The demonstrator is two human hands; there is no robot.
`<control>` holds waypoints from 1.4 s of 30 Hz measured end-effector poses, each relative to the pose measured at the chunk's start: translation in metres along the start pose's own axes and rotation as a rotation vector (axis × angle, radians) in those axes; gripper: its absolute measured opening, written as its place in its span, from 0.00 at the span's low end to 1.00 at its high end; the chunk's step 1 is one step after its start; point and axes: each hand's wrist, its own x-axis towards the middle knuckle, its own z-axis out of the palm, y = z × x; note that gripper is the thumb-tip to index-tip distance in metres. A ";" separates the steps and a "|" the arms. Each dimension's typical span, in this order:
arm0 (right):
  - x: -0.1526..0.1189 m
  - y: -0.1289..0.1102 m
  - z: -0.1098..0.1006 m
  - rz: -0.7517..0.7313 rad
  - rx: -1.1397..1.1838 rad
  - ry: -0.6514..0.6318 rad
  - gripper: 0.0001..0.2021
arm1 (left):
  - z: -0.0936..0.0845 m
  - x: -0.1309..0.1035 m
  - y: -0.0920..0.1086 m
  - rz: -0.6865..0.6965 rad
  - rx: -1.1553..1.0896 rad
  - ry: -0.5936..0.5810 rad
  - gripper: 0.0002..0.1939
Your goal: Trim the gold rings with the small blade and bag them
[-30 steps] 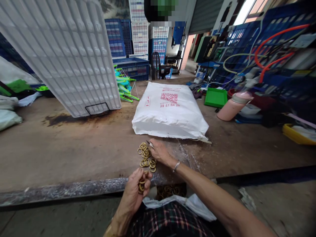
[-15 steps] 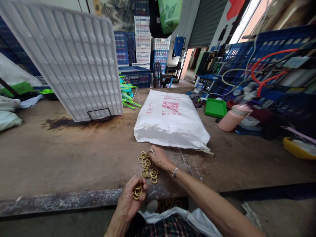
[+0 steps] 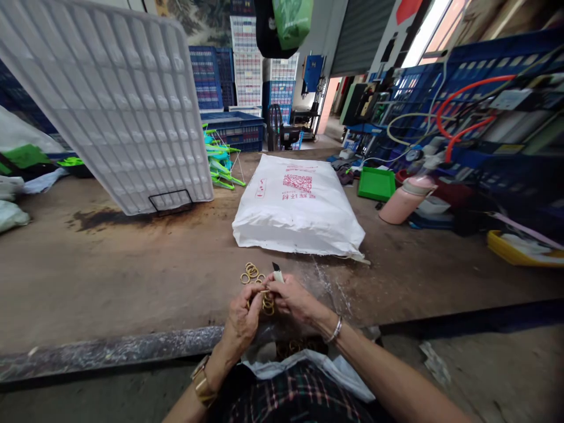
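Note:
My left hand [image 3: 244, 314] is closed, with brass-coloured rings in its fingers; how many it holds is hidden. Its fingertips meet those of my right hand [image 3: 296, 296] around one ring [image 3: 263, 291]. A utility knife [image 3: 278, 275] is in my right hand, its dark blade pointing up and away from me. More rings [image 3: 251, 270] lie loose on the wooden table [image 3: 176, 282] just beyond my fingers. Below the table edge, in front of my lap, there are more rings [image 3: 296, 348] in shadow.
A stuffed white sack [image 3: 299, 211] lies just beyond my hands. At the left a ribbed plastic tray [image 3: 132, 106] leans upright on a black wire stand [image 3: 171, 202]. To the right are a green tray [image 3: 376, 183], a pink bottle [image 3: 403, 202] and a yellow tray [image 3: 517, 252].
My right hand has come back from the loose rings to meet my left, which has moved forward. The knife blade now points up. The view has shifted slightly.

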 end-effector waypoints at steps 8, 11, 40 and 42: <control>-0.006 0.013 -0.002 -0.251 -0.287 0.098 0.10 | 0.008 -0.008 0.011 -0.370 -0.251 -0.002 0.14; -0.007 0.017 -0.004 -0.233 -0.291 0.068 0.10 | 0.011 -0.011 0.012 -0.535 -0.393 -0.043 0.17; -0.031 0.029 -0.010 -0.427 -1.258 0.148 0.11 | 0.018 -0.026 0.017 -0.497 -0.399 0.007 0.19; -0.031 0.028 -0.009 -0.400 -1.269 0.132 0.11 | 0.018 -0.026 0.019 -0.486 -0.379 0.007 0.20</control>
